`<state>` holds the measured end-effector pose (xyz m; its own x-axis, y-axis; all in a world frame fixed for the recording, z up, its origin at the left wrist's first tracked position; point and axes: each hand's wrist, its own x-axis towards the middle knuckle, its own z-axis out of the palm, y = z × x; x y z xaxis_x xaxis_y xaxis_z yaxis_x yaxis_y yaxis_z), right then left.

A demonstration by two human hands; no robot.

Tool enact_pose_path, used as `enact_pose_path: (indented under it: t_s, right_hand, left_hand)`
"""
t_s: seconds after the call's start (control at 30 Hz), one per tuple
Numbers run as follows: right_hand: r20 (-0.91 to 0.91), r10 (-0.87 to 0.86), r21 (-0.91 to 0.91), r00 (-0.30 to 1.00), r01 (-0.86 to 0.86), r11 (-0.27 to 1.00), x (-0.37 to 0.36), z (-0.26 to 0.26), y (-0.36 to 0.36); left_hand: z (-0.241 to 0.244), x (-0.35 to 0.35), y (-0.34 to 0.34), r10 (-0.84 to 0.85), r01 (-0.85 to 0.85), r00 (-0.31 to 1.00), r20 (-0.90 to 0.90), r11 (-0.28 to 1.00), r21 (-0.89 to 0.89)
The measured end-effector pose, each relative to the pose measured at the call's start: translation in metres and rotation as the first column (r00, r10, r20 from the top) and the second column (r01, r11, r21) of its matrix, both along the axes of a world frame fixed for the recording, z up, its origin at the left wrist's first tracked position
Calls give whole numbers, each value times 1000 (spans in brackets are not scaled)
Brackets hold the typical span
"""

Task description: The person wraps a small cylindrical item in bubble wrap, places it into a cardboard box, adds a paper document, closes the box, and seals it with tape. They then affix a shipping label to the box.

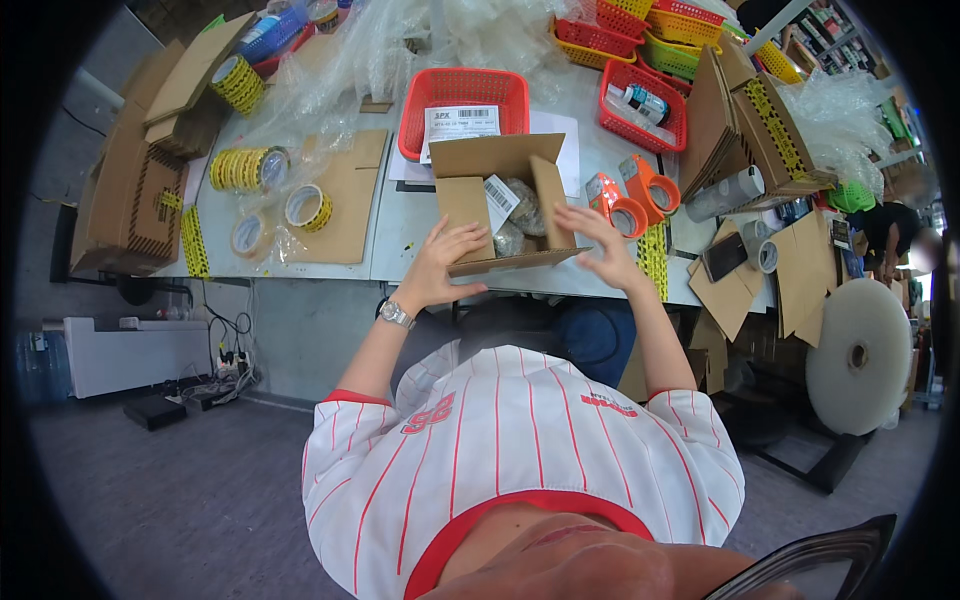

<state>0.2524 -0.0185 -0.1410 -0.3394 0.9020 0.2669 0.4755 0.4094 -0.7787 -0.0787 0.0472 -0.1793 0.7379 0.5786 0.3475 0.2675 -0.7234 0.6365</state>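
Note:
Before me on the table stands an open cardboard box (523,265) with its flaps up and outward. Inside lie bubble-wrapped items (527,208) and a white slip with a barcode (500,196). My left hand (448,257), a metal watch on its wrist, lies across the box's left flap, thumb by the front edge. At the right flap, my right hand (602,244) has its fingers spread, fingertips at the cardboard. Directly behind the box, a red plastic basket (465,79) has a printed shipping label (461,125) at its front.
Orange tape dispensers (630,202) sit right of the box, near a red basket with bottles (643,112). Yellow-black tape rolls (249,168) and flat cardboard (349,217) lie left. Bubble wrap (480,34) heaps behind. A large bubble-wrap roll (859,356) stands right; a person (889,232) is beyond.

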Motion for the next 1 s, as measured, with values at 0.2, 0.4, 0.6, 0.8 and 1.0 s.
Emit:
enact_pose_path:
  t_s: [0.2,0.4,0.6,0.8,1.0]
  right_hand:
    - [-111,-213,-328,971,166,930,-4,-43,16]
    - [214,-541,470,813,400,787,-37,-12,53]
    - [462,-424,511,779,157,845,-36,4,86]
    - [507,-338,363,793,159,918,-43,-38,7]
    - [386,-327,361,863,185,914,-46,-41,4]
  left_hand:
    - [-24,10,8,252,-149,936,245,916,-373]
    - [-43,40,3,719,-592,600,351,694,-410]
    - [-36,36,-2,687,-545,679,258,708,-449]
    - [-34,38,-8,697,-632,672,251,716,-297]
    - [-6,42,-3,505,-489,863,-10,840,236]
